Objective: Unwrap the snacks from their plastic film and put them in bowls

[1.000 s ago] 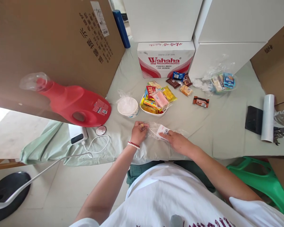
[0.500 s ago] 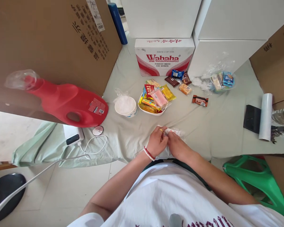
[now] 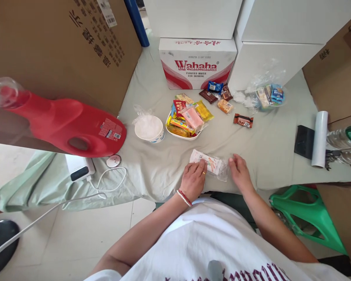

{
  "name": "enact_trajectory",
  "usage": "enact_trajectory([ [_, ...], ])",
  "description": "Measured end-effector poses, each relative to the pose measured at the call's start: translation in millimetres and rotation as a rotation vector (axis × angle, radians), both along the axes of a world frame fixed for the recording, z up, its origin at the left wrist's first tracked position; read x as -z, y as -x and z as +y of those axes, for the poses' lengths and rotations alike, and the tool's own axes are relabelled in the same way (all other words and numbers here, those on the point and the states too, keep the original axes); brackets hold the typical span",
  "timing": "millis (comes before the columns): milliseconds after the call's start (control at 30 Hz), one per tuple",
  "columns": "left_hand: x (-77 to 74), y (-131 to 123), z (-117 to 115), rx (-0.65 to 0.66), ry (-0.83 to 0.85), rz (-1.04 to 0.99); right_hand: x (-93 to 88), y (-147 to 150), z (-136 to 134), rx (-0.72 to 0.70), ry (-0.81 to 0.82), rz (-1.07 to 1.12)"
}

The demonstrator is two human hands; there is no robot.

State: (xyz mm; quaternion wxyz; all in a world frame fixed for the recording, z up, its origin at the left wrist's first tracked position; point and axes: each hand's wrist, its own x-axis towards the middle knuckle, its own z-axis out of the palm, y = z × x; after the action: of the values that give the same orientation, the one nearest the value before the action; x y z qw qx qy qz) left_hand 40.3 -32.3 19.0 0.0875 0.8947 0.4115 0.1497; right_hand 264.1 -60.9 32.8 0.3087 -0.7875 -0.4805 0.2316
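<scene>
A small white snack packet [image 3: 212, 164] with printed pictures lies on the cloth in front of me, a crinkled clear plastic wrapper [image 3: 222, 173] at its right end. My left hand [image 3: 193, 177] rests palm down over the packet's lower left part, fingers stretched across it and the thumb hidden. To the right, my right hand [image 3: 240, 171] is raised off the packet, its thumb and fingers apart and nothing between them. Beyond the hands stands a white tray [image 3: 183, 137] piled with colourful wrapped snacks [image 3: 190, 117]. Left of it is a paper tub [image 3: 156, 136] lined with clear plastic.
Several wrapped bars [image 3: 243, 120] lie right of the tray, before a Wahaha carton [image 3: 197, 74]. A bagged tub of snacks [image 3: 270, 95] is farther right. At left are a red jug [image 3: 84, 125] and a corded white power bank [image 3: 79, 168]; at right, a plastic roll [image 3: 319, 138].
My hands were together over the packet and have parted. The right hand has let go and moved right; the left now lies over the packet. The view has shifted slightly.
</scene>
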Motion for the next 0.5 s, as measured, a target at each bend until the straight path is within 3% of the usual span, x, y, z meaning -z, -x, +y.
enact_trajectory([
  [133,-2.4,-3,0,-0.014,0.040,-0.013,-2.2,10,21,-0.130,0.166,-0.049],
  [233,-3.8,-4,-2,-0.034,0.060,-0.028,-2.9,14,19,-0.201,0.270,0.005],
  [333,-3.5,-6,-3,-0.055,0.064,-0.028,-3.3,11,6,-0.228,0.196,0.066],
  [500,-0.6,-9,-2,-0.080,0.055,-0.073,-14.0,12,-6,-0.190,0.049,-0.107],
])
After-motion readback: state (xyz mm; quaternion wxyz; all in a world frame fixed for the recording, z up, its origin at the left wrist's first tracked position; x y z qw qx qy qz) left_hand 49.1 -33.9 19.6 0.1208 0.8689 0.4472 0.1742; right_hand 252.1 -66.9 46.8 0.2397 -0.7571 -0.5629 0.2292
